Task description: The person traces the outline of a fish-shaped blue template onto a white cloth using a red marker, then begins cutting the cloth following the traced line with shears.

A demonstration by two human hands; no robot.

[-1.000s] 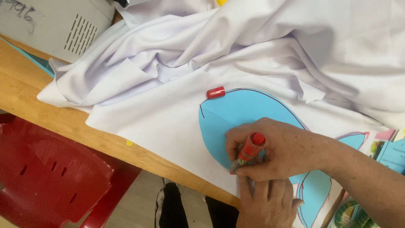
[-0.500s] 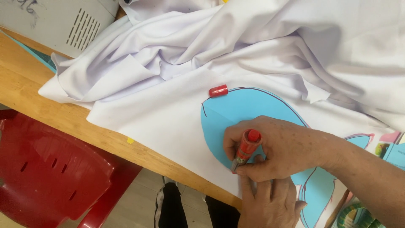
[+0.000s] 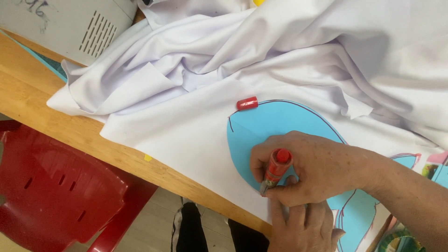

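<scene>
My right hand [image 3: 322, 168] grips a red marker [image 3: 275, 170], tip down on the white cloth [image 3: 186, 135] at the lower edge of a blue paper template [image 3: 270, 123]. A dark traced line follows the template's upper curve. My left hand [image 3: 303, 228] lies flat just below the right hand, fingers pressed on the cloth and template near the table's front edge. The marker's red cap [image 3: 247, 103] lies on the cloth by the template's top left.
The cloth is bunched in folds at the back [image 3: 289, 51]. The wooden table [image 3: 42, 112] shows bare at the left, with a grey vented box [image 3: 70, 28] behind. A red plastic chair [image 3: 56, 196] stands below the table edge. Coloured paper pieces [image 3: 434, 168] lie at the right.
The right hand with the marker has shifted only slightly along the template's lower edge. The left hand stays pressed flat. The view has moved a little.
</scene>
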